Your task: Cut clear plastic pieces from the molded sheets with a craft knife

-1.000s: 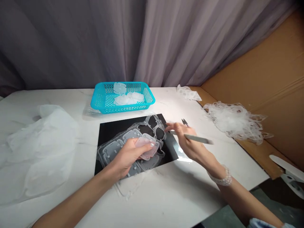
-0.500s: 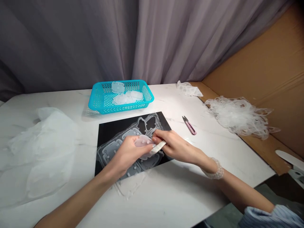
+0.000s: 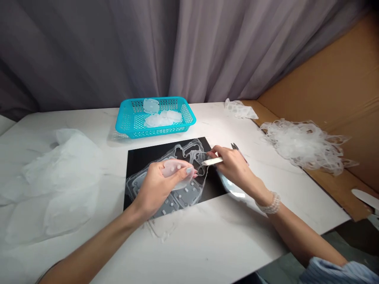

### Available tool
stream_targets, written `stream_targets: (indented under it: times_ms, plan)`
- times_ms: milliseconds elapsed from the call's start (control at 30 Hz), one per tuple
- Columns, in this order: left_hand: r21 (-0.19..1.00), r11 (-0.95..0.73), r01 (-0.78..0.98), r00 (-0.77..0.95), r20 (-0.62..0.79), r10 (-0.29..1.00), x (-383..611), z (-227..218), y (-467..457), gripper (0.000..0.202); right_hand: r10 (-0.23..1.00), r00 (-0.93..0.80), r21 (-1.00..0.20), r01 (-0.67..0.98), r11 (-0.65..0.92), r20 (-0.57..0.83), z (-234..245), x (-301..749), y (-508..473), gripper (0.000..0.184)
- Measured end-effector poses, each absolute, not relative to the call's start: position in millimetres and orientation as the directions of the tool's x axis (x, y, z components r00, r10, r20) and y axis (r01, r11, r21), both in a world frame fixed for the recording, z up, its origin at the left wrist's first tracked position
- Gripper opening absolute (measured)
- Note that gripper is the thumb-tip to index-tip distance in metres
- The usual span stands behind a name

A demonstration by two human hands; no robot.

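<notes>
My left hand (image 3: 155, 187) pinches a translucent, pale rubbery piece (image 3: 171, 168) with small round holes or studs, its thumb lying on top. Under it spreads a clear moulded sheet (image 3: 185, 195) with several shaped parts and cut-out openings, lying on a black mat (image 3: 142, 157) and overhanging its front edge. My right hand (image 3: 233, 167) is closed round a slim white tool (image 3: 212, 161) whose kind I cannot make out; its tip points left. Thin clear strips run from the sheet toward the right fingertips, seemingly pinched there.
A blue basket (image 3: 126, 128) with several translucent pieces stands behind the mat. Pale sheets (image 3: 65, 177) lie at left. At right are a tangled heap of clear scraps (image 3: 302, 146), a small white sheet (image 3: 241, 109) and thread snips (image 3: 237, 148), partly behind my right hand.
My right hand has moved right and up, away from my left, drawing thin clear strips outward. My left hand still grips the piece, now tilted up. The view has shifted slightly.
</notes>
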State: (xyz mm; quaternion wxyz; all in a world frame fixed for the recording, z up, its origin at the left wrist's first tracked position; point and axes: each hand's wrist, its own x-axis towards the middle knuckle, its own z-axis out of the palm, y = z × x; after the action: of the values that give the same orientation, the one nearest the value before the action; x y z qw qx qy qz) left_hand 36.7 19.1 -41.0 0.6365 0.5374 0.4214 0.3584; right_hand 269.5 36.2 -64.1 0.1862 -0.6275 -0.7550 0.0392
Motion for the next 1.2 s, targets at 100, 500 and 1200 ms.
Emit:
stream_targets:
  times_ms: [100,500,1200]
  plan:
    - [0.960,0.254,-0.118,0.454,-0.175,0.874,32.8,-29.9,17.7,0.026,0.949,0.008,-0.419,0.898,0.131,0.314,-44.3,265.7,27.1,0.026]
    - [0.931,0.300,-0.207,0.467,-0.175,0.867,35.6,-6.3,-5.0,0.018,0.988,-0.095,-0.934,0.323,0.150,0.125,-5.4,219.7,-24.1,0.020]
    - [0.636,0.611,-0.472,0.588,-0.290,0.756,30.2,-4.3,14.6,0.029,0.632,-0.356,-0.361,0.587,0.725,0.689,-24.6,221.6,-19.0,0.020]
